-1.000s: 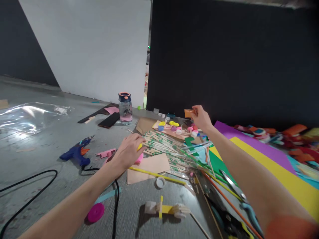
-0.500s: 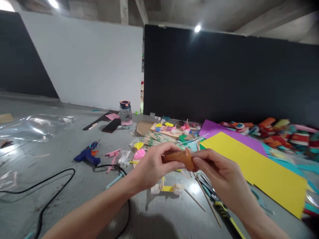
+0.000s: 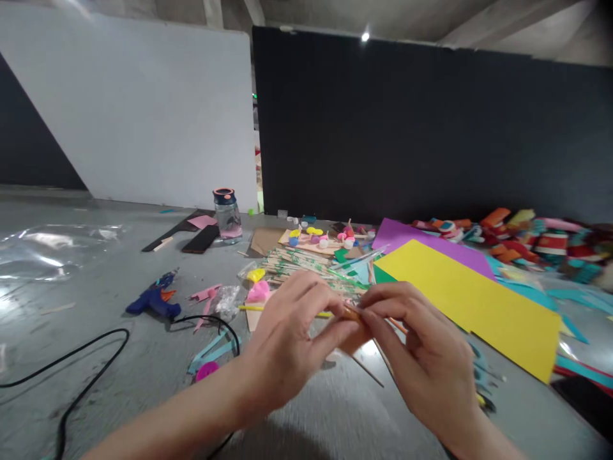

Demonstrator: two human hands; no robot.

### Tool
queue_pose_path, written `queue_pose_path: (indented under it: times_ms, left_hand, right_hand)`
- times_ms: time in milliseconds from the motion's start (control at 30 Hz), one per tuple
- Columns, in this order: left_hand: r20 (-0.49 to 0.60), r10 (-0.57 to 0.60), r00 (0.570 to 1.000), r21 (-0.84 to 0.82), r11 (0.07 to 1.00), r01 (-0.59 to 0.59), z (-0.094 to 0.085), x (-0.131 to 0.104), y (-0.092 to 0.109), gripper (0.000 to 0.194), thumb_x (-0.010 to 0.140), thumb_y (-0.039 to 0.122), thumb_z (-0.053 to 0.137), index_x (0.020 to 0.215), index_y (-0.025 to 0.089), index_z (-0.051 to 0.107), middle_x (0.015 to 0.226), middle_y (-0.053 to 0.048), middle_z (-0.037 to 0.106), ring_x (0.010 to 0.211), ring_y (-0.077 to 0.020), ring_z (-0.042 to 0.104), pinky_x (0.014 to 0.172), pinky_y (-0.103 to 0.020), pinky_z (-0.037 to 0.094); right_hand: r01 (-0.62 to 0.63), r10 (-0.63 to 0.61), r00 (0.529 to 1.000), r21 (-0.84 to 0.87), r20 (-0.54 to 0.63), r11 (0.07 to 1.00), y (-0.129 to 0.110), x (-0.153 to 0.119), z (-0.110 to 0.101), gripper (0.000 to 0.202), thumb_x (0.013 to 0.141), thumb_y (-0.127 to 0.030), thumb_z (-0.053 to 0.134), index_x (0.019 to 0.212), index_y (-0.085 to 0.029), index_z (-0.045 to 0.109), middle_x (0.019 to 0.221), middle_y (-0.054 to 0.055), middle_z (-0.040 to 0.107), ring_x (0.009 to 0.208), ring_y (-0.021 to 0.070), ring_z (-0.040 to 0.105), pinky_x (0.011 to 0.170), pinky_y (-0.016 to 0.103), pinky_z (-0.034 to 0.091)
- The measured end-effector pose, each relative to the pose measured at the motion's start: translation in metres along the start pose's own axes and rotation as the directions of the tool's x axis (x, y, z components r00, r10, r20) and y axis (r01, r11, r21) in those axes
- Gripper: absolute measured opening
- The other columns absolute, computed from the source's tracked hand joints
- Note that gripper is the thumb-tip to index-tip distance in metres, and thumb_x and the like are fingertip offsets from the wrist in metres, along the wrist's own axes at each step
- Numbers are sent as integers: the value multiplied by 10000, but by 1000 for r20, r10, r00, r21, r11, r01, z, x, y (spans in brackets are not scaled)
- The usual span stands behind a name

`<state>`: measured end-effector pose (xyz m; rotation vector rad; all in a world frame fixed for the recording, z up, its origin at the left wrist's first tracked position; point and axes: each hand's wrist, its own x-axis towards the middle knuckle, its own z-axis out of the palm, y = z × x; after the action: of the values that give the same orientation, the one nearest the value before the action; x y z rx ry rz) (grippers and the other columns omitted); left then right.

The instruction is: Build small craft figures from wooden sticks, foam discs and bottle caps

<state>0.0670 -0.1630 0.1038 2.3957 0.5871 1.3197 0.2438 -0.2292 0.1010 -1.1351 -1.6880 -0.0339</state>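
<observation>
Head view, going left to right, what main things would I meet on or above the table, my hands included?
Clear plastic, glue gun, phone, bottle, left hand, orange piece, right hand, dark object at the right edge.

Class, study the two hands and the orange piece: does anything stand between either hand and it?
Nothing visible does. The left hand and the right hand both grip the orange piece directly, above the table, though part of it is hidden.
</observation>
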Motion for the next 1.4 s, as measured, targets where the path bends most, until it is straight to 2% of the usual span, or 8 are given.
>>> queue_pose_path:
  times_ms: [200,333,433,600,867,1100,1200,1400]
  left_hand:
    - [122,-156,980,-123,977,171,7,2,1,191,955,273,601,795,187,661,723,13,608,681,-117,526,674,-276,428]
    - [406,-421,811,-548,598,585,5,6,11,224,942,336,583,793,177,634,672,23,570,596,-95,523,575,-221,466]
    - [431,-460,777,-647,442,621,5,6,13,195,889,346,653,813,168,632,754,5,597,692,-107,577,659,-230,533]
    - [423,-454,785,-699,388,601,9,4,6,182,886,311,653,791,160,621,787,3,593,735,-106,582,692,-232,570]
    - [254,-438,862,-695,537,478,9,5,7,157,899,192,594,747,169,625,744,21,586,689,-87,561,663,-195,515]
    - [177,-406,897,-633,651,419,11,1,1,203,915,144,528,735,185,611,747,32,589,717,-85,562,692,-199,485]
    - [195,-399,896,-641,640,424,13,0,-2,197,928,168,544,746,181,620,775,21,602,756,-98,582,744,-227,515]
    - [248,-394,885,-783,456,422,14,2,-5,33,898,207,668,876,196,689,845,16,687,784,-106,678,786,-250,591]
  right_hand:
    - [191,-210,973,-174,-94,966,7,-7,9,235,905,-47,589,1017,-252,614,1026,87,679,903,230,682,755,401,607]
    - [416,-439,896,-224,-63,881,11,-10,13,365,852,20,608,1148,-194,615,1089,123,679,1055,265,670,843,424,609]
    - [463,-475,880,-194,-13,865,12,-12,15,415,846,37,593,1209,-165,607,1098,136,677,1125,287,647,883,447,607]
    - [462,-469,883,-161,-6,872,12,-14,17,455,825,63,609,1237,-130,610,1129,147,660,1151,284,629,931,434,591]
    - [61,-62,997,-19,-54,998,2,-13,20,334,903,-163,683,1217,-254,612,1233,97,648,1149,274,630,954,472,578]
    - [-278,217,958,432,186,858,11,-8,21,421,939,-279,656,1337,-290,520,1386,91,560,1271,258,565,1030,442,550]
    - [-368,273,929,541,249,757,15,-4,19,369,942,-290,648,1296,-289,545,1260,78,634,1079,221,670,894,383,622]
    - [-350,346,932,505,107,789,16,-2,17,362,887,-264,708,1232,-284,600,1184,57,661,1030,199,680,850,322,624]
